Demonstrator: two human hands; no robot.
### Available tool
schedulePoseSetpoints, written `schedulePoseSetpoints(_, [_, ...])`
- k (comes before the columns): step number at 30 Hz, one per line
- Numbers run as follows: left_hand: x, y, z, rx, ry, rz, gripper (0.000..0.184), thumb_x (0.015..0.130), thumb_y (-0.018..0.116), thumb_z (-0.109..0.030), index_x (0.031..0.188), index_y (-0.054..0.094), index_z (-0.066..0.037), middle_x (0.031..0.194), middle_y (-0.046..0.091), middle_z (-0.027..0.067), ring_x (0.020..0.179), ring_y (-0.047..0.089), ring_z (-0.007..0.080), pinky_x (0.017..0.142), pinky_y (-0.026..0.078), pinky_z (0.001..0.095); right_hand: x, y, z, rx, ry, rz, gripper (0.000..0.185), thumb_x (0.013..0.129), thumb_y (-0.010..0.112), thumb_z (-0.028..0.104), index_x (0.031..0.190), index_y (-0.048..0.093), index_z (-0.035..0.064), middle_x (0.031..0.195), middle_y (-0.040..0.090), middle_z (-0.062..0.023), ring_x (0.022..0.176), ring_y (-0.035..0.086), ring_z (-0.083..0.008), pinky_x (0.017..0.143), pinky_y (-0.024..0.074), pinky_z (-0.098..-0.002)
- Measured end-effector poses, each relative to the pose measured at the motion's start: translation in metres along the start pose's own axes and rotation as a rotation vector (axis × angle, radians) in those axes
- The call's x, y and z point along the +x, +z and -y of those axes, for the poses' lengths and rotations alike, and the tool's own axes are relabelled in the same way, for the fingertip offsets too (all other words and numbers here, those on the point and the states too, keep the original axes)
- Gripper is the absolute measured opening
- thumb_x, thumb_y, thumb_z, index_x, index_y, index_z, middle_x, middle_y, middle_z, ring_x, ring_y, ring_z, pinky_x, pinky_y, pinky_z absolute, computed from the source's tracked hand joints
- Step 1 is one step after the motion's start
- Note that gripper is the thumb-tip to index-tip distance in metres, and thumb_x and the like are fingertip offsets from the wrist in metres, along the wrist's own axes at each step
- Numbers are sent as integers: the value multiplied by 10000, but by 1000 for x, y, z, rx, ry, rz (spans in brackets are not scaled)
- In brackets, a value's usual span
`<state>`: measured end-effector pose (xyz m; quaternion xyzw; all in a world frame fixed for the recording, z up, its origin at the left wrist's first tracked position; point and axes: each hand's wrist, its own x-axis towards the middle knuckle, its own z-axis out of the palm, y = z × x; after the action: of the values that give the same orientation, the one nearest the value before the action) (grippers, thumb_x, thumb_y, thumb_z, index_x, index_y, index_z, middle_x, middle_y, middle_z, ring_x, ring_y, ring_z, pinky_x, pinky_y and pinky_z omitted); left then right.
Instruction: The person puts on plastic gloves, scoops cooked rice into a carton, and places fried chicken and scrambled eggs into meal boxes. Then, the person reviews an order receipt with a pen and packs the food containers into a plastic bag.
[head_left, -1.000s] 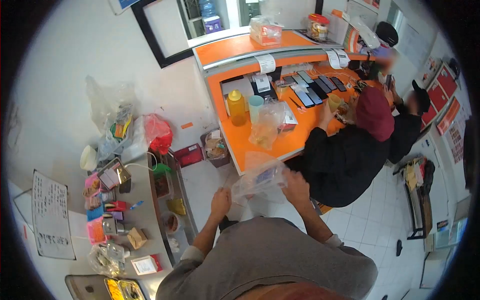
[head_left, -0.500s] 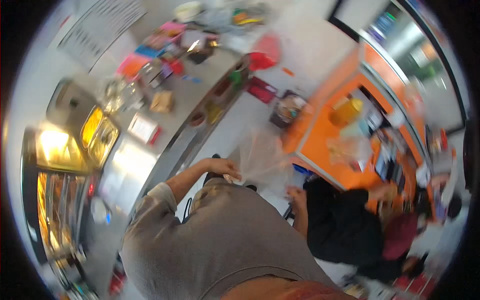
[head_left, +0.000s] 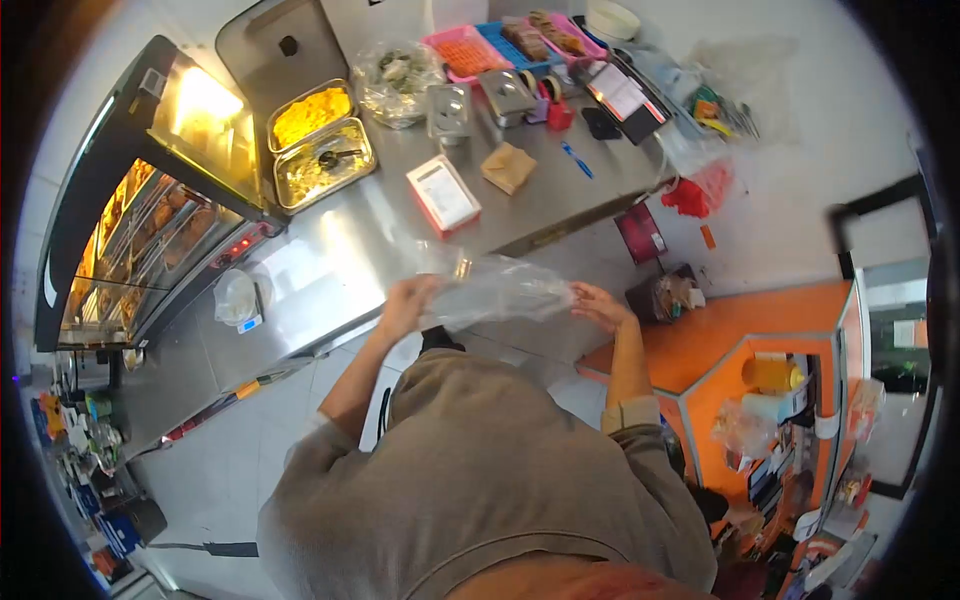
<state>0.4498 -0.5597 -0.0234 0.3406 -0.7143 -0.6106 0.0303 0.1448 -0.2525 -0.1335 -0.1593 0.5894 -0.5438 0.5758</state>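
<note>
A clear plastic bag [head_left: 505, 290] stretches sideways in front of my body, between my two hands. My left hand [head_left: 408, 303] is closed on one end of it, near the edge of the steel counter [head_left: 375, 225]. At the bag's other end, the fingers of my right hand [head_left: 602, 306] pinch the plastic. A small gold-brown thing [head_left: 462, 268] shows at the bag's upper left; I cannot tell what it is. The nearest things on the counter are a red and white box [head_left: 443, 196] and a brown paper packet [head_left: 509, 168].
At left stands a lit glass food warmer [head_left: 165, 220], with a small scale [head_left: 248, 322] before it. Two metal food trays [head_left: 325, 165] sit behind. A blue pen [head_left: 577, 160] lies on the counter. An orange counter [head_left: 735, 335] with several items is at right.
My view has swung towards the steel counter. The bag, which hung from my left hand, is now spread between both hands. My right hand has come up and taken hold of it.
</note>
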Motion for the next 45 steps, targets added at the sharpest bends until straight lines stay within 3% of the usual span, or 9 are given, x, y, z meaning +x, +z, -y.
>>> schedulePoseSetpoints(2, [3, -75, 34, -58, 5, -227, 393, 989, 458, -386, 1173, 666, -108, 583, 438, -67, 473, 381, 43, 397, 334, 243, 69, 30, 55, 169, -62, 371, 677, 812, 738, 288, 1386, 434, 98, 1257, 505, -125, 1131, 534, -206, 955, 445, -366])
schedulePoseSetpoints(8, [-3, -175, 37, -557, -160, -248, 489, 996, 421, -465, 1290, 575, -106, 585, 239, -109, 470, 247, 21, 393, 177, 211, 308, 183, 94, -945, -267, -501, 1106, 599, 852, 476, 1476, 259, 156, 1423, 381, -225, 1332, 363, -366, 1088, 289, -468])
schedulePoseSetpoints(16, [38, -189, 46, -1160, -250, -59, 484, 983, 409, -514, 1410, 411, -287, 630, 331, -78, 465, 258, 43, 376, 201, 186, 274, 268, 137, -1143, -232, -880, 1206, 537, 878, 407, 1495, 161, 263, 1271, 456, -219, 1185, 429, -428, 945, 342, -589])
schedulePoseSetpoints(18, [49, -187, 53, -1311, -236, -3, 476, 984, 403, -516, 1404, 410, -293, 626, 336, -75, 459, 258, 46, 369, 206, 180, 237, 286, 165, -1176, -717, -942, 1148, 517, 866, 336, 1474, 245, 205, 1258, 456, -209, 1134, 456, -411, 944, 325, -578])
schedulePoseSetpoints(25, [102, -189, 85, -1426, -201, 36, 527, 985, 436, -453, 1249, 531, -7, 1049, 660, 108, 876, 663, 193, 752, 572, 327, 228, 368, 162, -799, -1512, -10, 1075, 580, 891, 357, 1447, 269, 220, 1412, 360, -200, 1354, 293, -429, 1117, 219, -573])
schedulePoseSetpoints(34, [79, -209, 165, -981, -301, 145, 501, 981, 446, -489, 1417, 434, -244, 638, 362, -84, 460, 257, 49, 386, 235, 197, 283, 355, 121, -1549, -107, 317, 1181, 484, 893, 285, 1467, 239, 292, 1427, 402, -95, 1329, 381, -357, 1035, 292, -656])
schedulePoseSetpoints(36, [85, -170, 155, -914, -169, -12, 344, 986, 470, -450, 1021, 596, -132, 599, 360, -76, 450, 308, 51, 385, 255, 211, 274, 369, 117, -1825, -267, 232, 850, 694, 767, 292, 1421, 336, 376, 1412, 424, -67, 1333, 367, -353, 1058, 236, -666])
schedulePoseSetpoints(38, [105, -153, 145, -802, -81, -547, 341, 989, 481, -411, 1110, 594, -113, 569, 351, -75, 429, 320, 40, 364, 251, 217, 292, 368, 74, -2165, -545, 100, 650, 806, 667, 281, 1382, 398, 419, 1395, 440, -72, 1313, 385, -357, 1068, 215, -661])
schedulePoseSetpoints(45, [74, -157, 129, -753, -181, -384, 441, 957, 540, -412, 1279, 528, -112, 614, 384, -50, 468, 358, 61, 394, 325, 215, 310, 369, 64, -1819, -445, 98, 500, 826, 598, 239, 1306, 511, 350, 1251, 540, -101, 1195, 482, -318, 1017, 343, -549])
